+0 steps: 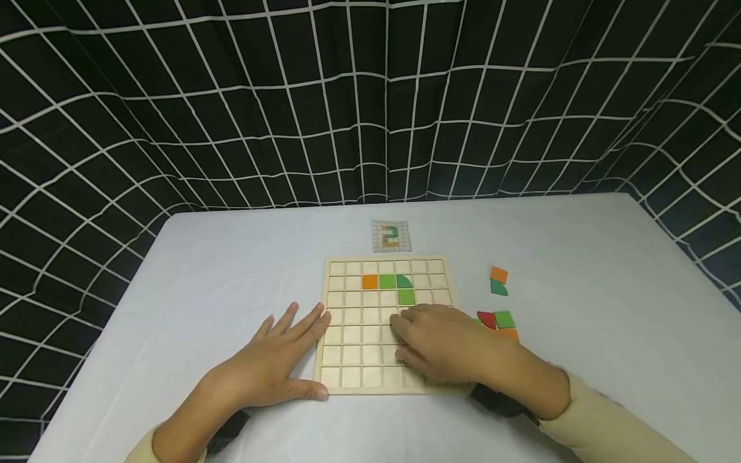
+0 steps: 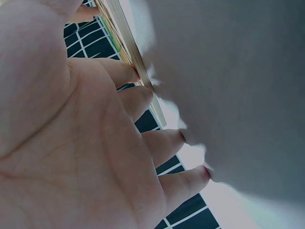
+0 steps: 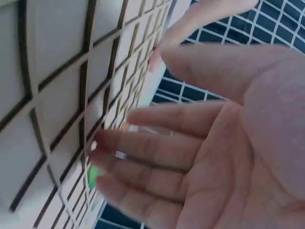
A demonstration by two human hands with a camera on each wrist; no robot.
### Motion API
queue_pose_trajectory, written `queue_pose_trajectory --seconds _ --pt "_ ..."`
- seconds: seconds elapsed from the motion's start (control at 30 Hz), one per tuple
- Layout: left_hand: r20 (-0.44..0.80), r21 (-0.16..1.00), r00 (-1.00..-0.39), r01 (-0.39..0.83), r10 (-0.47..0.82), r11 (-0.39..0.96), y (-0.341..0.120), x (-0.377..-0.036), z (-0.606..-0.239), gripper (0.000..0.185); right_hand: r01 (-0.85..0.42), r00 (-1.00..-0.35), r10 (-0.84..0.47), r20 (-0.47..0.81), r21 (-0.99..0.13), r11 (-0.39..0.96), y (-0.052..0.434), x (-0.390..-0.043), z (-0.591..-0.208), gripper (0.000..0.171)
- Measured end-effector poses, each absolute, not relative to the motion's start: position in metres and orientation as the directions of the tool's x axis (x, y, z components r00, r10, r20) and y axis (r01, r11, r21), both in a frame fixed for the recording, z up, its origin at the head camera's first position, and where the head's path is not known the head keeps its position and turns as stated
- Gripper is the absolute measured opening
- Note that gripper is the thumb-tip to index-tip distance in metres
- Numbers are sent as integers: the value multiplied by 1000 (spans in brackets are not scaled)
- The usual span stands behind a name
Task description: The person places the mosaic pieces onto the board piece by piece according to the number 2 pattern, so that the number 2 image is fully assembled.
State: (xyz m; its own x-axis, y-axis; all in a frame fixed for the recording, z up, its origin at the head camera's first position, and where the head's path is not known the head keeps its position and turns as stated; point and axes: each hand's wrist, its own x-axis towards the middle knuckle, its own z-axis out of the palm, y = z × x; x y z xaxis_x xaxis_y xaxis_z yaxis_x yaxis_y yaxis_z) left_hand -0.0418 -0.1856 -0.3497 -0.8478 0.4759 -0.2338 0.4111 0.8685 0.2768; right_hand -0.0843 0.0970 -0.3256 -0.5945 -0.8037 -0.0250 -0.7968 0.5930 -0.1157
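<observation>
A pale wooden grid board (image 1: 353,335) lies on the table. In its upper rows sit an orange square tile (image 1: 370,281), a green square tile (image 1: 387,281), a dark green quarter-round tile (image 1: 404,281) and, beneath that one, another green square tile (image 1: 406,296). My left hand (image 1: 274,363) lies spread at the board's left edge, fingertips and thumb touching the frame. Over the board's right half, my right hand (image 1: 446,341) reaches down with fingertips at the grid just below the tiles. The right wrist view shows its fingers (image 3: 152,148) fairly straight, with no tile visible in them.
A small pattern card (image 1: 391,236) lies behind the board. Right of the board are a loose orange tile (image 1: 499,275) and a dark green quarter-round tile (image 1: 498,287). Nearer, a red tile (image 1: 487,319), a green square (image 1: 504,319) and others are partly hidden by the right arm.
</observation>
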Motion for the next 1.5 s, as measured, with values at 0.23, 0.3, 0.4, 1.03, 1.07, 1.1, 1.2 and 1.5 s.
queue_pose_trajectory --seconds 0.23,0.3,0.4,1.03,1.07,1.1,1.2,1.5 --pt "-230 271 -847 417 479 868 -184 -42 -351 100 -753 -651 -757 51 -167 637 137 -97 -315 4" --pt "-230 264 -847 420 480 868 -185 -42 -350 99 -705 -708 -704 62 -127 698 157 -104 -316 10" --pt "-234 262 -844 423 482 867 -186 -42 -350 99 -617 -786 -618 17 -91 782 188 -116 -321 22" --pt "-222 262 -843 433 491 862 -186 -43 -350 99 -477 -876 -483 -1 -154 865 231 -129 -341 27" --pt "-223 263 -843 432 490 863 -186 -43 -350 99 -473 -878 -479 -4 -156 867 230 -128 -341 27" --pt "-222 263 -843 432 490 863 -186 -43 -351 99 -468 -880 -475 -10 -158 870 230 -128 -341 27" --pt "-225 261 -842 433 490 863 -186 -43 -351 99 -454 -886 -463 -23 -162 876 229 -128 -342 27" --pt "-229 262 -838 436 495 861 -186 -43 -350 100 -470 -879 -478 4 -190 862 229 -129 -343 30"
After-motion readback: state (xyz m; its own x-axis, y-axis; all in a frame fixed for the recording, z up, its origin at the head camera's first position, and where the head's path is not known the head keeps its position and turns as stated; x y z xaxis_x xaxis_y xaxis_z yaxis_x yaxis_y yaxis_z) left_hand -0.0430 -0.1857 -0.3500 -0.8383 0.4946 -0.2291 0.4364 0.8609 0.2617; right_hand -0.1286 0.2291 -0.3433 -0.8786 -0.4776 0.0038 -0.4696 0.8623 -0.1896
